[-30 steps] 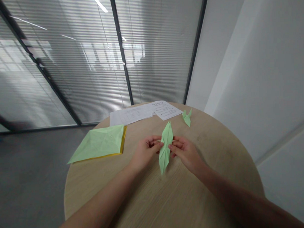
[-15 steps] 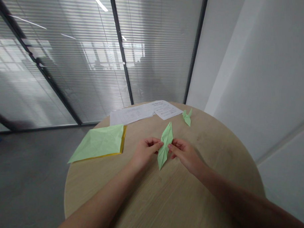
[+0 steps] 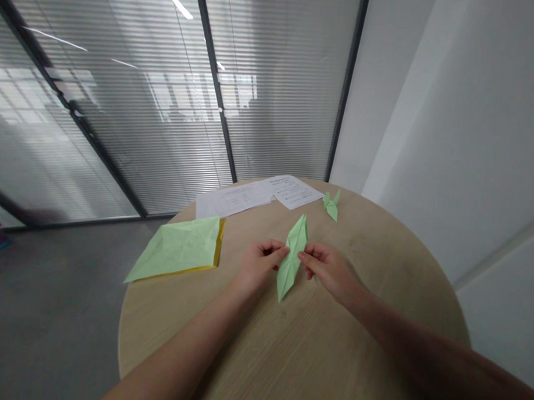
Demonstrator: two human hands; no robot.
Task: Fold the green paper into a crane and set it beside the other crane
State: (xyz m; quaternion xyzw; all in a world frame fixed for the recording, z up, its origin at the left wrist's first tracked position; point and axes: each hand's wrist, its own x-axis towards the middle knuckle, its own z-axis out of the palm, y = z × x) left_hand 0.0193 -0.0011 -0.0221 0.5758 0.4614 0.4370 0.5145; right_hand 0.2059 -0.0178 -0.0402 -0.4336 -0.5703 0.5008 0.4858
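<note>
A green folded paper (image 3: 292, 258), long and pointed at both ends with a crease down its middle, is held above the table between my two hands. My left hand (image 3: 263, 261) pinches its left edge near the middle, thumb on top. On the opposite edge, my right hand (image 3: 322, 263) grips it with thumb and fingers closed. The fingers behind the paper are partly hidden. Beyond my right hand, a small green origami figure (image 3: 331, 207) with pointed tips rests on the table.
The round wooden table (image 3: 383, 266) carries a stack of green sheets (image 3: 181, 245) with yellow beneath at the left, overhanging the edge. Printed white papers (image 3: 236, 198) lie at the far side. Behind stands a glass partition with blinds (image 3: 277, 135); a white wall (image 3: 479, 128) is at the right.
The folded paper tilts slightly more and looks somewhat wider between my hands. Both hands keep hold of it. The whole view has shifted a little.
</note>
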